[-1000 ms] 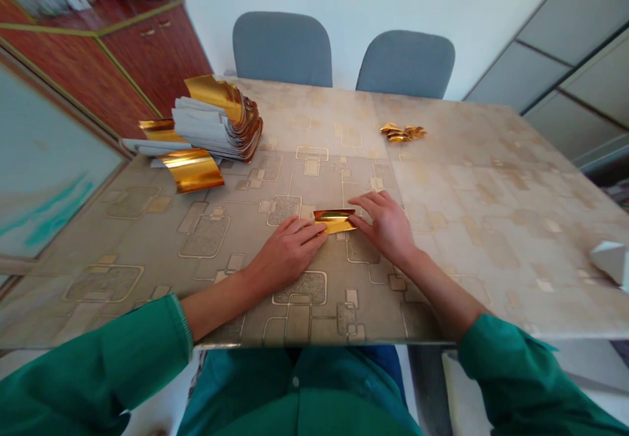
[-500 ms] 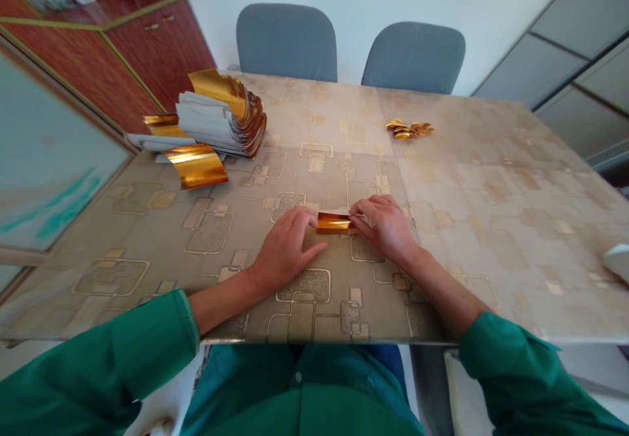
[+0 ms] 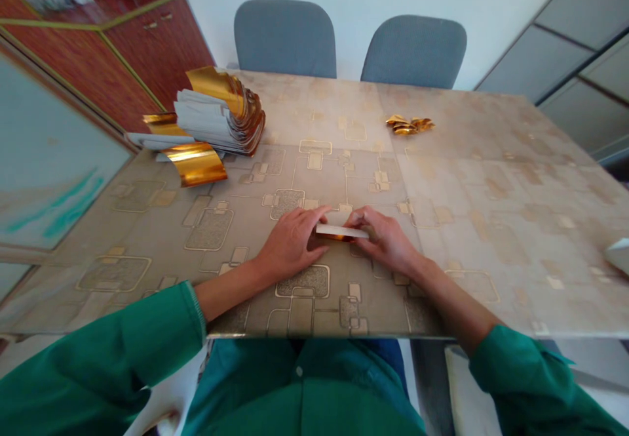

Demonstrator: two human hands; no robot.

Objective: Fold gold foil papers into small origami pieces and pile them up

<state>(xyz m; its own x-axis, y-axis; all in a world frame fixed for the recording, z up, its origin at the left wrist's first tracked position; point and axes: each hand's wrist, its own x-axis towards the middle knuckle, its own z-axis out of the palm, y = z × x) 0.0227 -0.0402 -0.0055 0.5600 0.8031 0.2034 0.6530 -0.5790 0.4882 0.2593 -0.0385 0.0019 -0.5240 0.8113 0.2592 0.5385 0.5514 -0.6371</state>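
Note:
Between my hands, just above the tabletop, is a folded strip of gold foil paper [image 3: 342, 231]; its pale back faces up and some gold shows beneath. My left hand [image 3: 297, 240] grips the left end between thumb and fingers. At the other end, my right hand [image 3: 381, 236] pinches the strip with curled fingers. Far left on the table stands a thick stack of gold foil paper [image 3: 216, 118], pale backs showing. A loose gold sheet [image 3: 197, 163] curls in front of it. Several small folded gold pieces [image 3: 409, 125] lie together toward the far right.
The table [image 3: 491, 226] has a patterned cover. Two grey chairs [image 3: 285, 37] stand behind it against the wall. A reddish wooden cabinet [image 3: 147, 49] is at the far left. Something white [image 3: 618, 256] sits at the right edge.
The strip has turned from its gold side showing to its pale back showing. My right hand has shifted slightly nearer to me, and my left fingers have closed further onto the strip.

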